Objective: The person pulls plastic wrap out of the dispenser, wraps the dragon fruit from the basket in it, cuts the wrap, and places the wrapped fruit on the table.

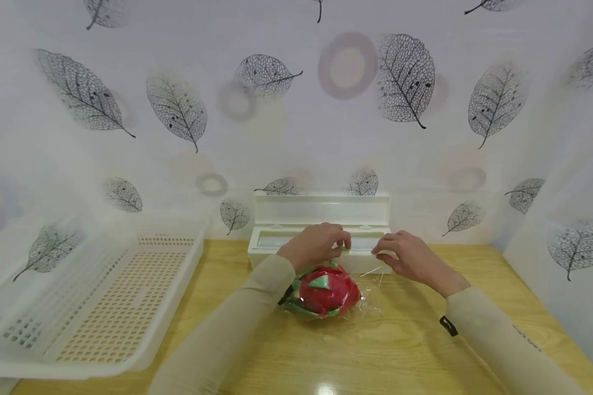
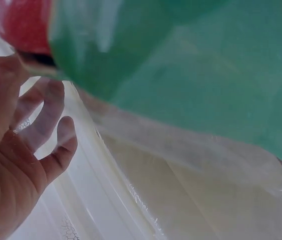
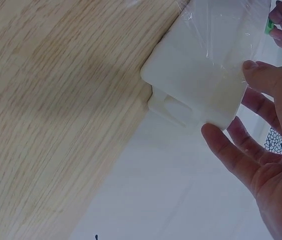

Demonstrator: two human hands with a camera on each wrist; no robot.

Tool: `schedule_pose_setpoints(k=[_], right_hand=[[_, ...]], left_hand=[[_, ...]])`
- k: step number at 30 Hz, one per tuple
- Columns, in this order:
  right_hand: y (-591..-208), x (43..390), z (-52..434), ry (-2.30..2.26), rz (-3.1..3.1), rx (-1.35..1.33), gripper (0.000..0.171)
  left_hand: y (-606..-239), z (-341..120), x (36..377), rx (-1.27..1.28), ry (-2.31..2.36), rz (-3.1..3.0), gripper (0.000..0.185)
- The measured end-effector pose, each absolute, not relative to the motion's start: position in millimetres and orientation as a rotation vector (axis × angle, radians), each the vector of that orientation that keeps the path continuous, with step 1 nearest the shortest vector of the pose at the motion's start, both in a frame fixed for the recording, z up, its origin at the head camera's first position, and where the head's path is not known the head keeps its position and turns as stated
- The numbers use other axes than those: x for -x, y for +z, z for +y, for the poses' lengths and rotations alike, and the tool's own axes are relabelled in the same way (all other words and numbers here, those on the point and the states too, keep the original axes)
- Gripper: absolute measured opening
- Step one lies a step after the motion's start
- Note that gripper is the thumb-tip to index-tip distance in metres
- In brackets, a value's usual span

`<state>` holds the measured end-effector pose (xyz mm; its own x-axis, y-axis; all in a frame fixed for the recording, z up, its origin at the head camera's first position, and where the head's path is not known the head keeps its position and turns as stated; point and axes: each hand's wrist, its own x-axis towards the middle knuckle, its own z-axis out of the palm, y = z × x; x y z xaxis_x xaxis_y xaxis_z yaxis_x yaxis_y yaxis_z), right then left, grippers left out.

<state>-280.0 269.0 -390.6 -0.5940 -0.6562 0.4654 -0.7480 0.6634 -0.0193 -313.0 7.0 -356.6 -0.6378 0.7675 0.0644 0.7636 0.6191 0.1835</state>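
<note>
A red dragon fruit (image 1: 323, 291) with green scales (image 2: 205, 65) lies on a sheet of clear cling film (image 1: 368, 299) on the wooden table (image 1: 375, 351). Behind it stands a white cling film dispenser (image 1: 321, 219) with its lid up. My left hand (image 1: 318, 244) reaches over the fruit to the dispenser's front edge and pinches a small green piece (image 1: 345, 249) there. My right hand (image 1: 400, 253) rests with spread fingers (image 3: 225, 150) on the dispenser's right end (image 3: 195, 75), thumb on top over the film.
A large white perforated basket (image 1: 104, 296) stands at the left of the table. A leaf-patterned backdrop (image 1: 405, 77) closes in the back and both sides. Bare wood lies in front of the fruit and to the right.
</note>
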Motion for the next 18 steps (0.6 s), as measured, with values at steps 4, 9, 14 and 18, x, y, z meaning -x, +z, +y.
schedule_pose_setpoints(k=[4,9,14,18], right_hand=[[-390.2,279.9,268.2,0.308,-2.480,-1.098,0.015],[-388.8,279.2,267.4,0.305,-2.496,-1.099,0.014],[-387.6,278.4,267.3,0.294,-2.505,-1.089,0.015],[-387.3,278.3,267.5,0.289,-2.510,-1.086,0.015]], left_hand=[[-357.2,6.3,314.2,-1.336,0.298,2.806,0.016],[-357.2,6.7,315.7,-1.334,0.295,2.792,0.018],[-356.8,7.0,316.7,-1.365,0.280,2.796,0.016],[-356.7,6.8,316.0,-1.389,0.270,2.813,0.013]])
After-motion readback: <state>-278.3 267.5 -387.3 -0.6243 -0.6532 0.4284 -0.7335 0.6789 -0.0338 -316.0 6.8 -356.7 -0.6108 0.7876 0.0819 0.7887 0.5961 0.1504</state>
